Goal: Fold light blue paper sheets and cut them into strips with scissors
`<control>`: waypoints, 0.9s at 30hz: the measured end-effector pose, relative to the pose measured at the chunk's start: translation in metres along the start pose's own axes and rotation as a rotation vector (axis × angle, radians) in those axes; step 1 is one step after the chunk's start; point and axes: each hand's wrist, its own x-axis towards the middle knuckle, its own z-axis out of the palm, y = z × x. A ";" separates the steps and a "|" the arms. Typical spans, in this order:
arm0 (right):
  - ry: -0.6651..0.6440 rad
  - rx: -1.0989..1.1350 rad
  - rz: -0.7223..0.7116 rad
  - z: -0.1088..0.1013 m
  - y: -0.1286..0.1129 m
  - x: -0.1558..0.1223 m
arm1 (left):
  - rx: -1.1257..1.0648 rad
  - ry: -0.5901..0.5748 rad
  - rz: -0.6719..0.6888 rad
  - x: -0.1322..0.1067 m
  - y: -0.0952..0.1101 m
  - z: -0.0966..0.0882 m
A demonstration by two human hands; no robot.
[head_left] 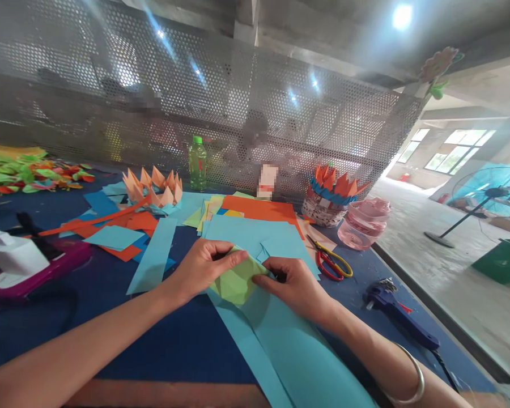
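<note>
Between my two hands is a piece of light green paper (234, 284) with creases in it. My left hand (208, 262) pinches its upper left edge between thumb and fingers. At the right corner, my right hand (295, 280) grips the same paper, thumb below and fingers curled above. Beneath it lie long light blue paper sheets (310, 357) that run toward the front edge of the table. Another light blue sheet (238, 228) lies just beyond my hands, over orange paper (263, 208).
Scissors (332, 262) and a glue gun (399, 317) lie to the right, near a pink container (364, 224). Folded-paper crowns (153, 190) and a green-capped bottle (198, 164) stand behind. A power strip (34, 272) with a white plug sits left. Perforated mesh (221, 85) rises at the back.
</note>
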 end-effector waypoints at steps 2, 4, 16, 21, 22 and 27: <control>-0.016 0.018 0.002 -0.001 0.000 0.000 | -0.001 0.011 -0.008 0.000 0.000 0.001; -0.024 0.033 0.005 -0.001 -0.001 0.001 | 0.001 0.033 -0.003 -0.001 -0.001 0.001; 0.032 0.058 -0.015 0.000 -0.005 0.003 | 0.029 0.052 0.017 -0.001 -0.002 0.004; 0.030 0.055 -0.007 0.000 -0.003 0.003 | -0.014 0.013 0.004 -0.001 0.002 0.002; 0.032 0.055 -0.002 0.000 -0.003 0.003 | -0.027 0.003 0.005 -0.001 0.003 0.002; 0.030 0.066 -0.003 -0.002 -0.002 0.003 | -0.094 -0.019 0.037 -0.001 0.004 0.001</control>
